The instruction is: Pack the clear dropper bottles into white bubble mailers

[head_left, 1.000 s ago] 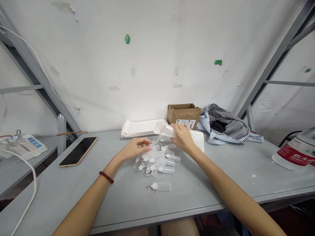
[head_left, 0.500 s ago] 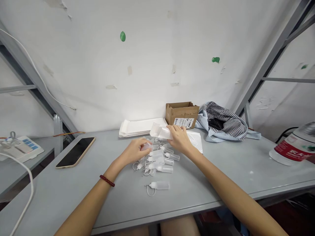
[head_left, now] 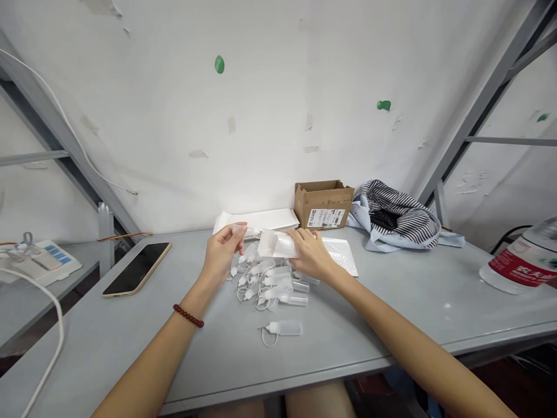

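Note:
My left hand (head_left: 223, 248), with a dark red bead bracelet on its wrist, is closed in a pinch on a small translucent squeeze bottle (head_left: 249, 231). Fingers cover part of that bottle, and its tip points toward the bag. Wrapped around a clear-white bubble-wrap bag (head_left: 275, 244), my right hand (head_left: 311, 251) holds it sideways with the mouth facing left. Below both hands lies a pile of similar squeeze bottles (head_left: 278, 280) with thin nozzles and looped cap straps. One separate bottle (head_left: 289, 328) lies nearer the table's front edge.
White padded envelopes (head_left: 272, 219) and a cardboard box (head_left: 324, 204) stand against the wall. Another white mailer (head_left: 346, 255) lies behind my right wrist. A phone (head_left: 137, 269) is on the left; striped cloth (head_left: 394, 217) and a large water bottle (head_left: 522, 258) are on the right.
My left hand has risen from the pile, moving up and left with a squeeze bottle in its fingers. The right hand has shifted the bag's mouth slightly left and down.

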Action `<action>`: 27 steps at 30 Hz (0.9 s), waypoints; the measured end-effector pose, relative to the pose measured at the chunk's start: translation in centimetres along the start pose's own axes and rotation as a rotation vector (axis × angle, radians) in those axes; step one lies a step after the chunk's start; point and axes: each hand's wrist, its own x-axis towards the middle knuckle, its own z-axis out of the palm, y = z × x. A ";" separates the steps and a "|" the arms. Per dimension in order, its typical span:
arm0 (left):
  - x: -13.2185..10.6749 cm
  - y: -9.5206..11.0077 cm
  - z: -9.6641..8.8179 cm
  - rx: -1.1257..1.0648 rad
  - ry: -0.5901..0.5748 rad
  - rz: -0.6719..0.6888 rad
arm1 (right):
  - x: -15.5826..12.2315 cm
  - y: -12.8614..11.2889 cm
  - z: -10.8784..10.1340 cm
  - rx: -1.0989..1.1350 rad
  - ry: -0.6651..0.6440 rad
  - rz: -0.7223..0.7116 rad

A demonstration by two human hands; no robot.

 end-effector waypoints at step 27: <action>-0.2 0.0 -0.8 0.795 -0.359 0.268 | 0.2 -0.3 -0.3 -0.030 0.083 0.129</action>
